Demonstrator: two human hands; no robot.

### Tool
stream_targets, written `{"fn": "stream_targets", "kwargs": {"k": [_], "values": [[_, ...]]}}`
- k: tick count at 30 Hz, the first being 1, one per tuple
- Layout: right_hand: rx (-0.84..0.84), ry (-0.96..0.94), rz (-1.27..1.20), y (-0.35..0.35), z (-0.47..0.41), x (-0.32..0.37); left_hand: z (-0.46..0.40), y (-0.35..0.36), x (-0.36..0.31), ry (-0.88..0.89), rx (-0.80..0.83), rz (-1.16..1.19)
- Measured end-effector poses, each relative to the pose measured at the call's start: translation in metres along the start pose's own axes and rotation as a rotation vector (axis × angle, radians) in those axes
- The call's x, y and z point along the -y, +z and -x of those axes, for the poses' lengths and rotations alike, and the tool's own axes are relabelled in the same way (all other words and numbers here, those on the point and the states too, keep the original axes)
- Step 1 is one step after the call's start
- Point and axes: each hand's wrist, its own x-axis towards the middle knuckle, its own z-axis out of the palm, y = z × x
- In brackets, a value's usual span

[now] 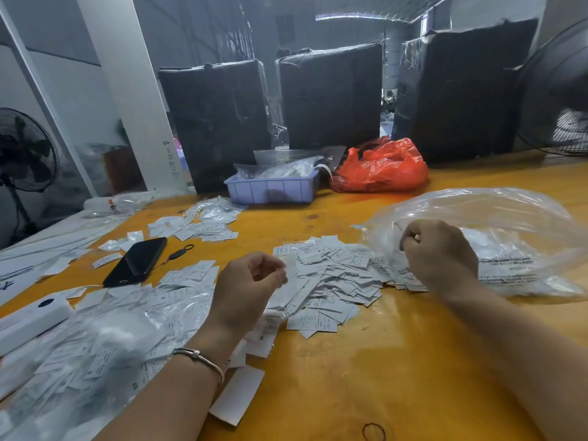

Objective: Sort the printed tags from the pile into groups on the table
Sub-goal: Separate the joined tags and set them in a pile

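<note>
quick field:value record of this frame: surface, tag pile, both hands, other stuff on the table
surface: orange-yellow table top
tag pile: loose heap of white printed paper tags, table centre, between the hands
left hand: over the pile's left edge, fingers curled, seems to hold nothing
right hand: fist at the mouth of the large clear plastic bag; contents of grip unclear
other: black smartphone left, lavender plastic tray and red plastic bag at the back

Black phone (136, 261), red bag (381, 167), lilac tray (270, 189), 2 fans (25, 151).
</note>
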Motion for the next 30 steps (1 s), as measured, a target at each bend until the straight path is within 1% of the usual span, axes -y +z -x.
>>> {"fn": "stream_targets", "kwargs": {"k": [2,4,7,10,12,16,18,20,21,22,24,25,26,30], "values": [[0.041,0.078,0.067,-0.004,-0.007,-0.01,0.0,0.0,-0.001,0.014,0.005,-0.015],[0.016,0.142,0.14,-0.005,-0.012,-0.017,0.001,0.0,-0.002,0.02,0.01,-0.024],[0.054,0.174,0.337,-0.003,-0.015,-0.018,0.001,0.0,-0.003,0.031,0.016,-0.035],[0.176,0.149,0.554,-0.002,-0.012,-0.012,0.001,0.001,-0.003,0.042,0.027,-0.039],[0.217,0.125,0.635,-0.002,-0.01,-0.009,0.002,0.001,-0.002,0.041,0.027,-0.033],[0.124,-0.03,0.722,-0.005,-0.003,0.006,0.001,0.0,-0.001,0.04,0.02,-0.038],[0.06,-0.147,0.681,-0.005,0.003,0.018,0.0,0.0,-0.001,0.046,0.017,-0.043],[0.037,-0.295,0.492,-0.001,0.014,0.027,0.0,0.001,-0.002,0.054,0.018,-0.046],[0.084,-0.379,0.341,0.002,0.021,0.03,0.0,0.001,-0.002,0.058,0.02,-0.048],[0.192,-0.461,0.186,0.005,0.027,0.032,0.001,0.001,-0.002,0.06,0.022,-0.051],[0.484,-0.615,-0.004,0.012,0.038,0.037,0.001,0.0,-0.002,0.061,0.024,-0.055],[0.587,-0.666,-0.041,0.016,0.041,0.038,0.001,0.0,-0.002,0.062,0.023,-0.055],[0.635,-0.699,-0.047,0.021,0.043,0.038,0.001,0.0,-0.002,0.064,0.023,-0.059],[0.641,-0.782,0.051,0.03,0.047,0.038,0.001,0.002,-0.002,0.073,0.026,-0.086]]}}
